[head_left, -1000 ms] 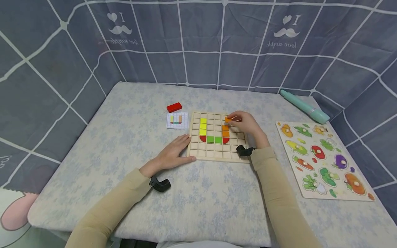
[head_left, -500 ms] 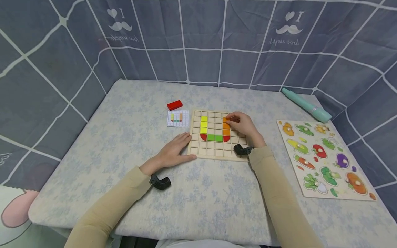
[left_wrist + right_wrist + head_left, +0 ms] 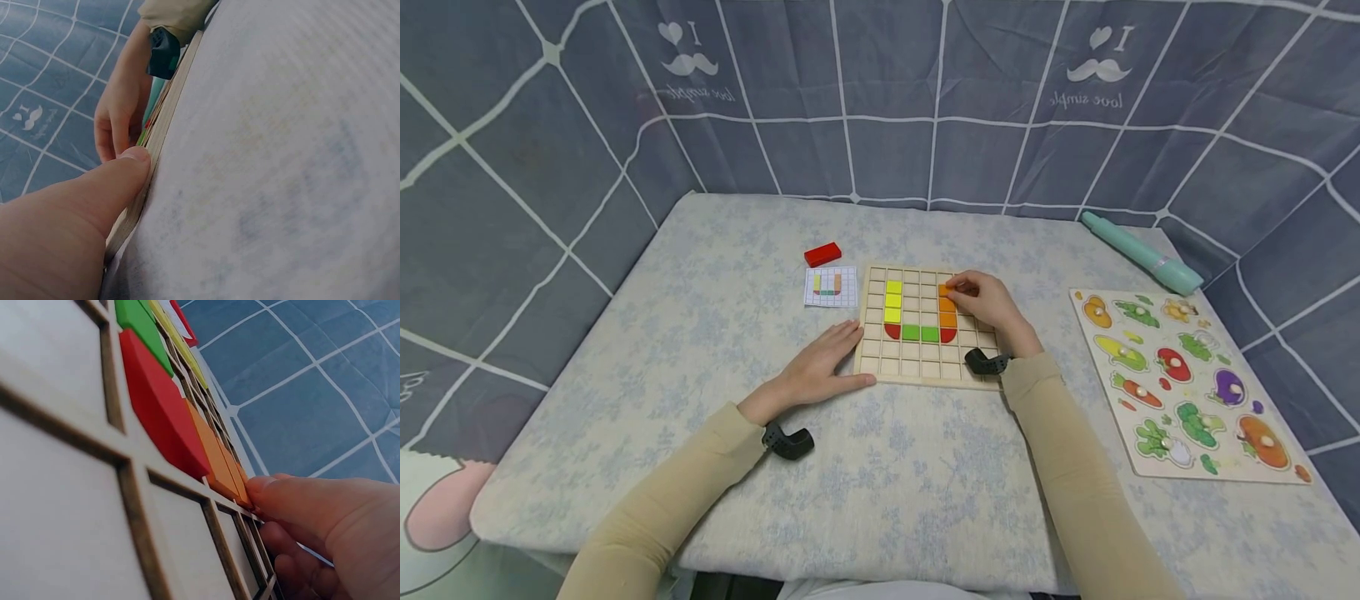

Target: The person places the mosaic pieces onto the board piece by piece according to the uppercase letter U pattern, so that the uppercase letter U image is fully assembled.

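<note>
A wooden grid board lies on the table with a U of coloured blocks in its cells. Yellow blocks form the left side, green blocks the bottom, orange blocks the right side, with a rounded red block at each lower corner. My right hand pinches the uppermost orange block, seated at the top of its column; the fingers partly cover it. My left hand rests on the table, fingers extended, touching the board's left edge; its thumb lies along the near corner.
A small pattern card with a printed U lies left of the board, a red block just behind it. At right are a vegetable puzzle board and a teal cylindrical object. Patterned fabric walls enclose the table.
My right hand has brought the orange block slightly left and down into line with the orange column. During the last half second both hands hold nearly still.
</note>
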`<state>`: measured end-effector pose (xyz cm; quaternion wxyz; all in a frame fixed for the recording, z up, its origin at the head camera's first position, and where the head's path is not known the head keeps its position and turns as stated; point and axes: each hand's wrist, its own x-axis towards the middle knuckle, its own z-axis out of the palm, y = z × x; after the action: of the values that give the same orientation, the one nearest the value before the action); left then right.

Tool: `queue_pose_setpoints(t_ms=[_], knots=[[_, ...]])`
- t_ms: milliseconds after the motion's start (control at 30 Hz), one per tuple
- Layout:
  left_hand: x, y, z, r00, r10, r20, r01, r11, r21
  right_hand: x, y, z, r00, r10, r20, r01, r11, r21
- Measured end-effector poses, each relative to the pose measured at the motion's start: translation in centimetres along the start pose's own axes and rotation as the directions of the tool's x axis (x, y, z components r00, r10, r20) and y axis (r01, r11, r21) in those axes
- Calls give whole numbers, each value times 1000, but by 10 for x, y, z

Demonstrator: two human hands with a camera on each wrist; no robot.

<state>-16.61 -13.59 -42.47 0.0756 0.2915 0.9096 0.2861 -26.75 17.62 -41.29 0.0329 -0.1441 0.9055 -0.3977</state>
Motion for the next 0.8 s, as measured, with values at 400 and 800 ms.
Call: queue_pose_setpoints(t_ms=[400,800], knots=[[1,1,-1,1000,0,2,0,1000,-9,-8,-7,-11,993,84,87,-87,996,34],[1,0,-2,1000,14,17,-15,999,38,-27,-9,-21,986,66,155,-73,997,39]])
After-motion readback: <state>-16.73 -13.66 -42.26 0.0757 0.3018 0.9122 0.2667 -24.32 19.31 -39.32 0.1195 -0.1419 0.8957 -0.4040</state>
